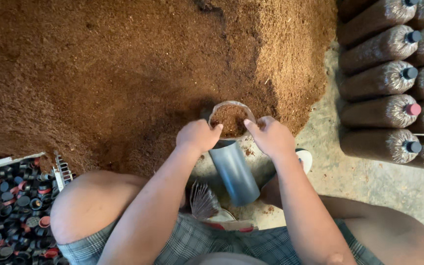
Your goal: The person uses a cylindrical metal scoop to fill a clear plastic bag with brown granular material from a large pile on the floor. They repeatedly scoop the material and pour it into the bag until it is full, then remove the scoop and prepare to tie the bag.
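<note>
While both hands work at the centre of the frame, a clear plastic bag [231, 119] stands open between them, partly filled with brown sawdust-like material. Left hand [198, 136] curled into a loose fist on the bag's left rim, fingers pinching the plastic. Right hand [271, 136] on the right rim, fingers bent and narrow, thumb and forefinger gripping the edge. Bag mouth held wide and round.

Just below the bag, a grey plastic tube [234, 172] lies tilted toward the person's lap, its upper end under the bag's mouth; whether it touches the bag cannot be told.

Brown substrate heap [114, 68] fills the upper left and centre of the frame, its edge reaching the bag.

Right side of frame: filled bags [379, 78] lying stacked on their sides, packed with the same brown material, necks closed with caps, mostly dark, one red.

Lower left: white crate [60, 172] holding loose black and red caps [18, 211], heaped together.

Small stiff-bristled brush [203, 201] rests near the tube's lower end, between the person's knees.
</note>
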